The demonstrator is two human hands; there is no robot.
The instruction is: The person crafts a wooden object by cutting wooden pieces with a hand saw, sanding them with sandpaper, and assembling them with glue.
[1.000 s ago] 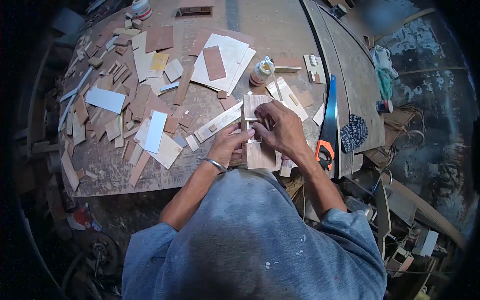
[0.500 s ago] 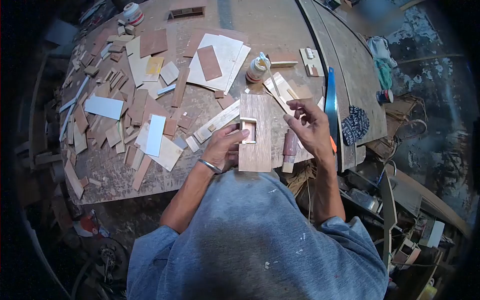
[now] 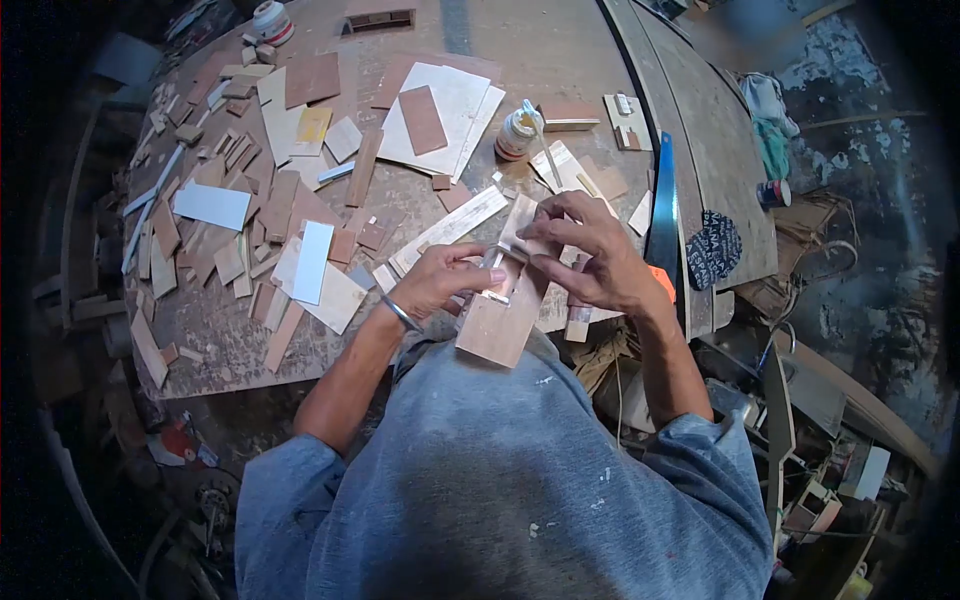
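A brown wooden board [image 3: 497, 325] with a small rectangular cut-out framed by pale strips is tilted over the near edge of the workbench [image 3: 560, 60]. My left hand [image 3: 440, 280] grips the board's left side at the cut-out, thumb on the frame. My right hand [image 3: 585, 255] holds the board's upper end, fingers pinched on the top edge. A glue bottle [image 3: 517, 135] with a stick in it stands just beyond the hands.
Several wood offcuts and laminate pieces [image 3: 310, 262] litter the bench's left half. A handsaw [image 3: 663, 215] with an orange handle lies right of my hands beside a dark patterned cloth [image 3: 712, 250]. A sanding block [image 3: 577, 310] sits at the bench edge. Clutter fills the floor at right.
The board went from lying flat and straight to being lifted and tilted clockwise. My right hand, which had drawn away to the right, came back onto its upper end.
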